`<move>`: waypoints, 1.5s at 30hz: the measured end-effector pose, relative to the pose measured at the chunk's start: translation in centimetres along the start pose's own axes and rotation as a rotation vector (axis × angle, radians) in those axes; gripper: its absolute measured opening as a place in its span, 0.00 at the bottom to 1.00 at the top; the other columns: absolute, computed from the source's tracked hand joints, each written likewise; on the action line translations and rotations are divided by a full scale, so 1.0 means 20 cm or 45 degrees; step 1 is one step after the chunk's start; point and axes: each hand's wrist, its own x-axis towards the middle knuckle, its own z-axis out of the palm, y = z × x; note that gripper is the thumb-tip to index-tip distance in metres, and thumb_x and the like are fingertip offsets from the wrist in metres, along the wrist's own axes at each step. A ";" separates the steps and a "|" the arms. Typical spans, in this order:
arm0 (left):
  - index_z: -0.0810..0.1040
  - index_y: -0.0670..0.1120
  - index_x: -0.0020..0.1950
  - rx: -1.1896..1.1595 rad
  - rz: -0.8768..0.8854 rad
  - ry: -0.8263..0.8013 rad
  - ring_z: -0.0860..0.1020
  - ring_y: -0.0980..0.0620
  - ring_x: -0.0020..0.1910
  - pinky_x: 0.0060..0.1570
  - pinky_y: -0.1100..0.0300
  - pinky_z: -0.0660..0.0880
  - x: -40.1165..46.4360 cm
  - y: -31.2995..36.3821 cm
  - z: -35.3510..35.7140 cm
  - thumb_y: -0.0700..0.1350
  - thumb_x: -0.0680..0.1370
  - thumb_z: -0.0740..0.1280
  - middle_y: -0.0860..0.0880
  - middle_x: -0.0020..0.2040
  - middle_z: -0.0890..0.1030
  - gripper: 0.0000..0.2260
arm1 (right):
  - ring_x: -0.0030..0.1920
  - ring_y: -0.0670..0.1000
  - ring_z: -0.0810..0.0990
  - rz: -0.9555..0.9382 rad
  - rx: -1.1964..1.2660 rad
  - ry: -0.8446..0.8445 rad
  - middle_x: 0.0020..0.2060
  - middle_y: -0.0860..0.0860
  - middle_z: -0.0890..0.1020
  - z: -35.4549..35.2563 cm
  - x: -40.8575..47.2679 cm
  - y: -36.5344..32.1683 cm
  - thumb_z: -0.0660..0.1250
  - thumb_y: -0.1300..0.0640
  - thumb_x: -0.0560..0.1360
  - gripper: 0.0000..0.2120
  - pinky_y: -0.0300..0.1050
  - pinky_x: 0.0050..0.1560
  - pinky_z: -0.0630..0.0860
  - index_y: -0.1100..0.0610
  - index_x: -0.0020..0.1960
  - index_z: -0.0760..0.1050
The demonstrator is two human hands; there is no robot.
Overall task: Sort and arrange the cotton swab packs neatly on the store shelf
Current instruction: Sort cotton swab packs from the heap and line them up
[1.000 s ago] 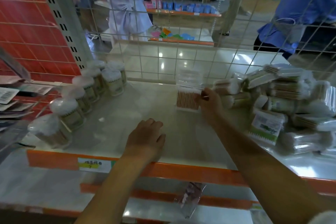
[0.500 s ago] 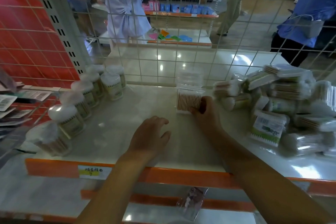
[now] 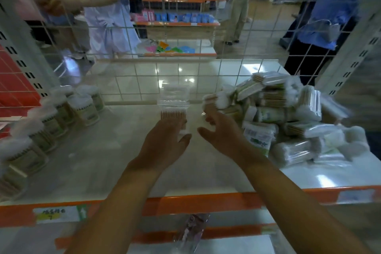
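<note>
The left hand [image 3: 165,142] covered the lower part of the clear swab box [image 3: 173,107], so contact between its fingers and the box could not be determined. The right hand [image 3: 221,130] was motion-blurred; its fingertips merged with the heap of swab packs [image 3: 288,117] at centre right. The round swab tubs [image 3: 61,113] at left were blurred, their labels unreadable, the lowest cut off by the left frame edge. The price tag [image 3: 59,213] at lower left was illegible.
</note>
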 end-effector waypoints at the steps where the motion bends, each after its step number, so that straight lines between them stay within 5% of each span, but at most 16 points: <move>1: 0.73 0.45 0.65 -0.010 0.027 0.009 0.73 0.49 0.60 0.56 0.58 0.70 0.01 0.04 0.02 0.49 0.76 0.66 0.47 0.61 0.77 0.18 | 0.58 0.48 0.74 -0.041 -0.009 0.029 0.59 0.52 0.76 -0.03 -0.03 0.02 0.67 0.53 0.74 0.26 0.35 0.51 0.66 0.56 0.70 0.65; 7: 0.73 0.44 0.65 -0.001 0.153 0.044 0.73 0.46 0.58 0.54 0.55 0.70 0.07 0.29 0.14 0.47 0.77 0.65 0.46 0.58 0.77 0.17 | 0.52 0.45 0.74 -0.256 0.013 0.197 0.55 0.52 0.78 -0.23 -0.14 0.15 0.65 0.60 0.75 0.18 0.21 0.43 0.62 0.56 0.64 0.71; 11: 0.74 0.50 0.60 -0.074 0.336 0.116 0.78 0.45 0.50 0.46 0.57 0.71 0.11 0.44 0.21 0.39 0.71 0.71 0.45 0.54 0.80 0.19 | 0.55 0.50 0.76 -0.278 -0.049 0.221 0.56 0.51 0.78 -0.34 -0.20 0.27 0.64 0.59 0.75 0.18 0.31 0.46 0.65 0.53 0.65 0.71; 15: 0.74 0.47 0.63 -0.103 0.291 0.073 0.74 0.48 0.60 0.54 0.54 0.73 0.15 0.56 0.32 0.43 0.74 0.67 0.49 0.61 0.77 0.17 | 0.60 0.53 0.74 -0.200 -0.147 0.226 0.61 0.53 0.75 -0.44 -0.25 0.39 0.63 0.57 0.76 0.21 0.38 0.53 0.66 0.55 0.69 0.67; 21: 0.73 0.45 0.64 -0.031 0.306 -0.017 0.73 0.45 0.58 0.53 0.54 0.70 0.14 0.72 0.43 0.45 0.76 0.65 0.46 0.59 0.76 0.17 | 0.47 0.57 0.80 -0.263 -0.163 0.359 0.51 0.56 0.81 -0.56 -0.34 0.55 0.62 0.57 0.72 0.18 0.49 0.46 0.77 0.60 0.60 0.76; 29: 0.74 0.42 0.61 -0.065 0.412 0.012 0.73 0.44 0.57 0.52 0.53 0.70 0.30 0.82 0.49 0.42 0.75 0.66 0.43 0.58 0.77 0.15 | 0.37 0.44 0.72 -0.387 -0.152 0.714 0.38 0.54 0.81 -0.74 -0.26 0.70 0.65 0.68 0.70 0.08 0.28 0.36 0.69 0.63 0.47 0.80; 32: 0.74 0.41 0.61 -0.032 0.379 0.020 0.74 0.45 0.57 0.52 0.53 0.72 0.41 0.84 0.51 0.42 0.75 0.65 0.44 0.58 0.77 0.14 | 0.40 0.42 0.73 -0.142 -0.054 0.747 0.46 0.54 0.80 -0.82 -0.15 0.74 0.66 0.67 0.73 0.11 0.37 0.42 0.74 0.61 0.53 0.79; 36: 0.73 0.43 0.62 -0.029 0.340 -0.002 0.74 0.47 0.56 0.51 0.54 0.73 0.51 0.86 0.54 0.44 0.76 0.64 0.45 0.59 0.76 0.15 | 0.56 0.52 0.75 0.244 -0.114 0.492 0.61 0.54 0.75 -0.89 0.00 0.80 0.66 0.59 0.75 0.21 0.47 0.54 0.73 0.57 0.67 0.69; 40: 0.74 0.43 0.63 -0.063 0.334 -0.047 0.75 0.46 0.57 0.54 0.49 0.74 0.54 0.88 0.57 0.44 0.76 0.64 0.44 0.59 0.78 0.16 | 0.66 0.57 0.68 0.200 -0.311 0.287 0.67 0.57 0.68 -0.93 0.06 0.81 0.67 0.60 0.74 0.27 0.50 0.62 0.68 0.56 0.71 0.63; 45: 0.73 0.44 0.61 -0.048 0.320 -0.044 0.75 0.46 0.55 0.50 0.55 0.73 0.53 0.87 0.60 0.45 0.76 0.66 0.45 0.57 0.77 0.15 | 0.73 0.57 0.54 0.266 -0.592 0.037 0.73 0.55 0.59 -0.97 0.10 0.84 0.70 0.49 0.72 0.39 0.50 0.70 0.53 0.55 0.75 0.53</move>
